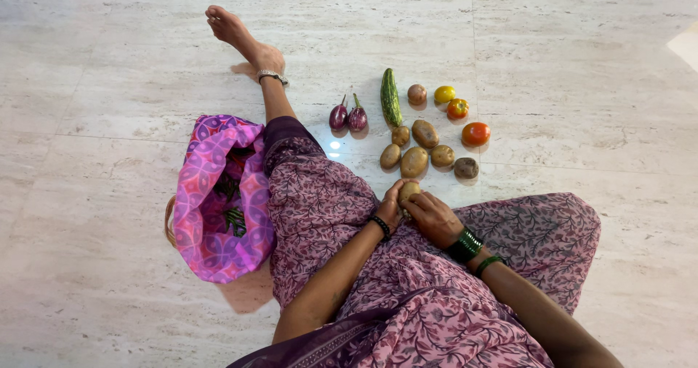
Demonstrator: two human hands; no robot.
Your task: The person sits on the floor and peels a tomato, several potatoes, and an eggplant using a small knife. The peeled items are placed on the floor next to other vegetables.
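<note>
purple patterned bag (pixel 211 193), brown potato (pixel 408 190), red tomato (pixel 475 133).

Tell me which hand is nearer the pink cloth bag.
Left. The left hand is on the potato, on the side towards the pink cloth bag; the right hand is farther away.

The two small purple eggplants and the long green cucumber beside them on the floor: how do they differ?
The two small purple eggplants are short, plump and dark glossy purple; the long green cucumber is slender, far longer, and striped green. The eggplants lie side by side with green stems pointing away from the person; the cucumber lies alone, showing no stem. All rest on the pale marble floor, untouched by either hand.
</note>
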